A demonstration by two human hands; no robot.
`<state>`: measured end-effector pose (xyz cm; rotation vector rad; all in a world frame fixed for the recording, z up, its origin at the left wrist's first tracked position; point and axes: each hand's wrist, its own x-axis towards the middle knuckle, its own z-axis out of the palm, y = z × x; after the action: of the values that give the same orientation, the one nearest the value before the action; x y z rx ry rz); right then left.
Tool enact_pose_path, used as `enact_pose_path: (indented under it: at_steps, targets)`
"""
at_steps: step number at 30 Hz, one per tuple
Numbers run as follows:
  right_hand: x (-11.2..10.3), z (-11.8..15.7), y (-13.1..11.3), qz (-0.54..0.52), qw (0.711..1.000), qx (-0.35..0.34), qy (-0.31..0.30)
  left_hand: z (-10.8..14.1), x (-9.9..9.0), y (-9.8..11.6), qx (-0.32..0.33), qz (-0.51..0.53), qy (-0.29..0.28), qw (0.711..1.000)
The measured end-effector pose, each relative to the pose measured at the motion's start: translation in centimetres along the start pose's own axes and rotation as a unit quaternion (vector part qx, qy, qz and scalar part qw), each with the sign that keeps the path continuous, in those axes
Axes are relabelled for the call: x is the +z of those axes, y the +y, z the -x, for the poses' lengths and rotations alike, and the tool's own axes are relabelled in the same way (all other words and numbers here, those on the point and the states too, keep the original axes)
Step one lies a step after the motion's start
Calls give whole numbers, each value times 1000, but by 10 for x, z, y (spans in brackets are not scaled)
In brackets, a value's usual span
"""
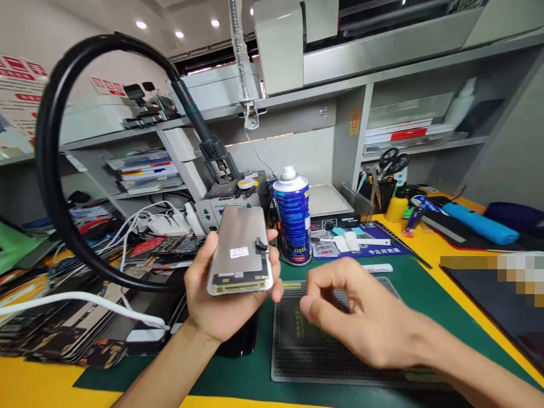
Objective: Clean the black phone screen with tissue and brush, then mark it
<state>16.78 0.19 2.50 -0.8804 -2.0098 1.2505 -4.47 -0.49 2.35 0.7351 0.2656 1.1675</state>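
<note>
A phone screen panel point(240, 232) lies back side up in my left hand point(208, 306), tilted towards me. My fingers and thumb grip its long edges. A white label sits on its metal back, with a dark flex cable at the right side. To the right of it, my right hand point(357, 311) hovers over a dark perforated mat point(306, 368), thumb and forefinger curled close together. Whether anything small is between those fingertips I cannot make out. Behind the hands a blue spray can point(292, 218) with a white nozzle stands upright.
A thick black hose point(42, 141) loops at the left above stacked phone parts point(76, 317) and white cables. Behind are a hot plate point(327, 207) and shelves. At right lie a yellow bottle point(396, 207), a blue cylinder point(480, 222) and a dark flat panel point(497, 300).
</note>
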Motion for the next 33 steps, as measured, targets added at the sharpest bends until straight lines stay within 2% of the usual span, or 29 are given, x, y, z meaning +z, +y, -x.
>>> enact_pose_path:
  at_steps: [2,4,6,7,9,11,15,18,21,25,28,33]
  targets:
    - [-33,0,4,149,988,19,42,0,2,1,2,4,14,1000]
    - [-67,0,12,235,965,63,93,1,2,0,1,5,21,1000]
    - [-91,-2,23,275,954,86,86,1,3,0,-1,5,23,1000]
    - [-97,-3,28,286,952,96,53,1,3,0,-1,5,24,1000]
    - [-99,-6,38,313,942,124,-3,1,4,-1,1,6,23,1000]
    - [-91,-11,47,330,932,143,-44,1,4,-1,5,7,24,1000]
    - [-79,-18,55,332,929,147,-69,1,5,-1,11,9,29,999]
    - [-85,-16,50,321,934,144,-63,1,4,-1,10,13,34,999]
    - [-96,-10,38,291,947,133,-27,3,2,1,5,19,32,999]
    - [-106,-5,27,90,987,115,72,4,2,2,18,16,39,999]
    - [-103,-5,24,-23,989,95,111,4,3,1,35,10,50,998]
    - [-92,-6,16,-96,982,69,148,3,5,0,38,6,57,998]
